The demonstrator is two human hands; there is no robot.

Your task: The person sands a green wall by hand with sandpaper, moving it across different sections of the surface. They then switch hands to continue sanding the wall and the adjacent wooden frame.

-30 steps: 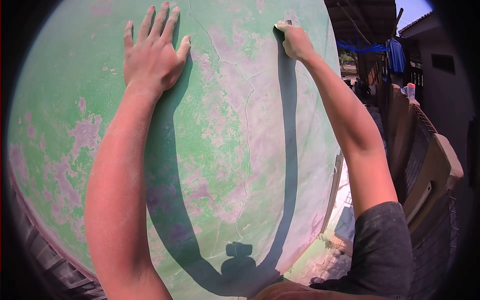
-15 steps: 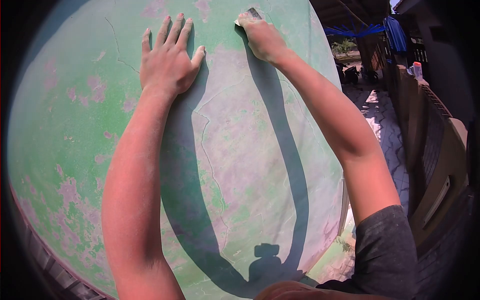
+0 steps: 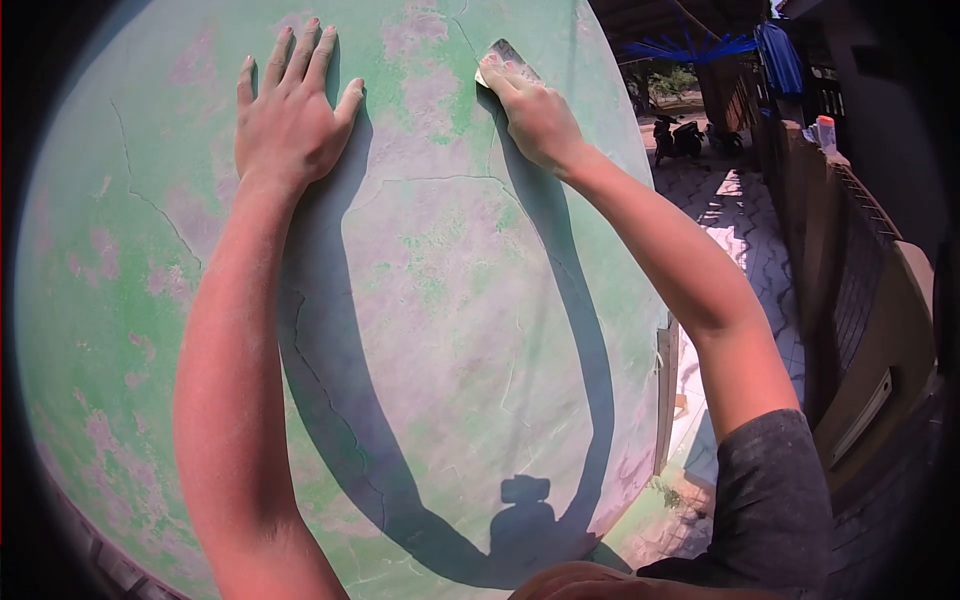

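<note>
A green painted wall (image 3: 430, 270), with worn greyish-pink patches and thin cracks, fills most of the view. My left hand (image 3: 290, 125) lies flat on it at the upper left, fingers spread and holding nothing. To the right, my right hand (image 3: 540, 125) presses a small greyish sheet, which looks like sandpaper (image 3: 508, 50), against the wall. The sheet's upper edge shows beyond my fingertips; its underside is hidden. Pale dust coats both hands. Shadows of my arms and head fall across the wall between them.
The wall ends on the right beside a paved walkway (image 3: 735, 260). Parked motorbikes (image 3: 680, 138) stand farther back. A blue cloth (image 3: 778, 58) hangs near a blue rack (image 3: 690, 47). A bottle with an orange cap (image 3: 826, 134) rests on a low wall at the right.
The view has shifted, with the wall's cracks and my left hand now farther left. My right hand and the sandpaper appear a little lower in view. Both hands remain on the wall.
</note>
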